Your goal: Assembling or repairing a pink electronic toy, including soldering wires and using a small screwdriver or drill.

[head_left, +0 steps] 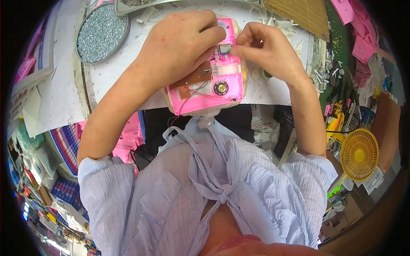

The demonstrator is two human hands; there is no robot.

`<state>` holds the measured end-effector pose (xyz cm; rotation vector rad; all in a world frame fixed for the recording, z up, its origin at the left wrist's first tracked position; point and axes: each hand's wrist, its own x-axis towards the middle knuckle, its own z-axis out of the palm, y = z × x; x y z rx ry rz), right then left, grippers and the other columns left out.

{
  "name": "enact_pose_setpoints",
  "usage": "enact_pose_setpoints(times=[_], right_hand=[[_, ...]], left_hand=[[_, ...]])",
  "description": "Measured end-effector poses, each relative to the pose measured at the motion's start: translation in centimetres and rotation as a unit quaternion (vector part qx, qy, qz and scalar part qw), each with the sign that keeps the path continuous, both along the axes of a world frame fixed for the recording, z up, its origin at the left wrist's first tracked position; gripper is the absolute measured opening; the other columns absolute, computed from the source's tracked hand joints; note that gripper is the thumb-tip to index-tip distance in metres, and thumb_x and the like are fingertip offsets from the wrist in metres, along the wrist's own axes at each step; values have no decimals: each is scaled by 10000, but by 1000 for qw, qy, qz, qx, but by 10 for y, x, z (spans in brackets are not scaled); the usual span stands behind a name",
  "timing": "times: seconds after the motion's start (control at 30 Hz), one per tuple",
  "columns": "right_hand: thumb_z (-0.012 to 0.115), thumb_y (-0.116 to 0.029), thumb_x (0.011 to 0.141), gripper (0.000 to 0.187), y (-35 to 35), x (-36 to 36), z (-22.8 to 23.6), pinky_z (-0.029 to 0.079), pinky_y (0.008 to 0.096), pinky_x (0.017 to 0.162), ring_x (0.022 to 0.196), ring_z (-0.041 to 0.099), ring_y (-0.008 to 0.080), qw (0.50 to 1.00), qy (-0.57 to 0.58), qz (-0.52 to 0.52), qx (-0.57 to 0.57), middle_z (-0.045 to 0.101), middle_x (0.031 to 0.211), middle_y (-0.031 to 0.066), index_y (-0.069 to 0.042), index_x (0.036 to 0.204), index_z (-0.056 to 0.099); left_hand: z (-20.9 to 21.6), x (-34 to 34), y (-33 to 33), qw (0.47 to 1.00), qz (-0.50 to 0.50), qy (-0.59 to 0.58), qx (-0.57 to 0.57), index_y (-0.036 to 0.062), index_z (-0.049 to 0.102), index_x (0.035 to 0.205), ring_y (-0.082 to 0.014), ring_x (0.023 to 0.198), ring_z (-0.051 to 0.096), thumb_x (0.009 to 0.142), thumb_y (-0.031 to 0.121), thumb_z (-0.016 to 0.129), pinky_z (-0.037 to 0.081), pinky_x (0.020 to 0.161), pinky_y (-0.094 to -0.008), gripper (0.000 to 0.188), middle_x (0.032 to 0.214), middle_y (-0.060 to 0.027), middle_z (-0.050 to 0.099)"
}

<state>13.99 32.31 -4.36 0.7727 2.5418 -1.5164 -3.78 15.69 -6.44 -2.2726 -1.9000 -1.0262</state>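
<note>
A pink plastic toy housing [205,101] lies open on the worktable in front of me, resting in a pale padded holder. Inside it are a small round speaker [221,88], a brown circuit board [194,79] and thin red and dark wires. My left hand [183,45] reaches over the housing's left side, its fingers curled and closed at the upper part. At the right edge my right hand [269,52] pinches thumb to forefinger beside a small whitish part [225,49] set in the housing. Whatever either hand holds is too small or hidden.
A round tray of screws [102,33] stands at the far left. Behind the housing is a metal tray [134,4]. White plastic pieces [284,32] lie scattered at the far right by a bamboo mat [301,15]. A yellow fan [359,154] is at right.
</note>
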Motion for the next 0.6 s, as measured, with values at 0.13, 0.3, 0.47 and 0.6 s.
enact_pose_setpoints(times=[0.13, 0.3, 0.47, 0.6], right_hand=[[784, -231, 767, 256, -24, -2, 2, 516, 361, 647, 698, 641, 224, 980, 112, 29, 165, 679, 787, 81, -27, 889, 686], [739, -148, 778, 157, -33, -2, -20, 527, 413, 676, 755, 658, 306, 952, 182, 5, 247, 670, 800, 106, -40, 851, 650], [757, -148, 781, 180, -38, -3, -17, 529, 398, 678, 749, 656, 292, 964, 147, -23, 221, 660, 830, 107, -36, 894, 674], [769, -174, 790, 227, -26, 3, -10, 524, 382, 667, 737, 653, 277, 966, 170, 43, 191, 643, 844, 99, -31, 950, 695]], left_hand=[[-1, 1, 1, 1000, 14, 1, -19, 91, 654, 973, -299, 830, 625, 792, 127, 762, 515, 707, -404, 214, 930, -68, 602], [3, -2, -4, 997, -3, -82, -14, 83, 652, 974, -291, 806, 614, 767, 87, 768, 503, 697, -386, 238, 943, -84, 604], [8, 4, -12, 998, -10, -63, 11, 72, 649, 970, -281, 792, 620, 742, 61, 785, 501, 675, -379, 266, 1020, -92, 608], [8, 6, -8, 1000, 4, -16, -19, 80, 648, 960, -275, 815, 636, 732, 64, 793, 509, 702, -389, 271, 1078, -81, 603]])
